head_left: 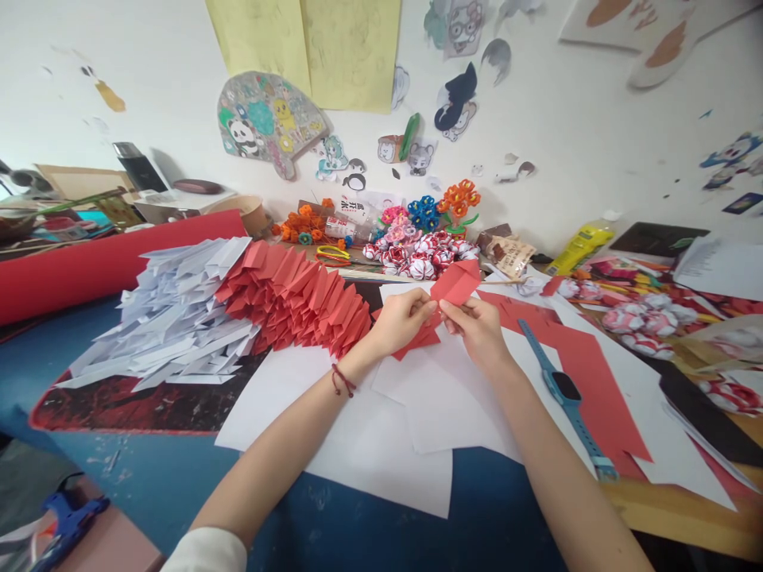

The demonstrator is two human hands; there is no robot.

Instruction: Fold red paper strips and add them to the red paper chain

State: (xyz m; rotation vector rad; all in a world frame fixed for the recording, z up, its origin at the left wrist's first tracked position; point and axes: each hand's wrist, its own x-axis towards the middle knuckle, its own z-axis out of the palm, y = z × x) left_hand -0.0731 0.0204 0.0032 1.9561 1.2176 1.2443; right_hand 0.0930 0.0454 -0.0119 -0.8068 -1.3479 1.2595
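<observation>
Between my two hands is a piece of red paper, partly folded and raised above the white sheets. My left hand pinches its lower left edge, thumb and fingers pressed together. At its lower corner my right hand grips it the same way. More red paper pieces lie just below my hands. To the left stretches a long row of folded red paper pieces, with a heap of folded white paper pieces beyond it. White paper sheets lie under my forearms.
A blue smartwatch rests on red sheets at the right. Along the wall stand red-and-white paper flowers, orange flowers and a yellow bottle. A red roll lies at the left, a blue glue gun lower left.
</observation>
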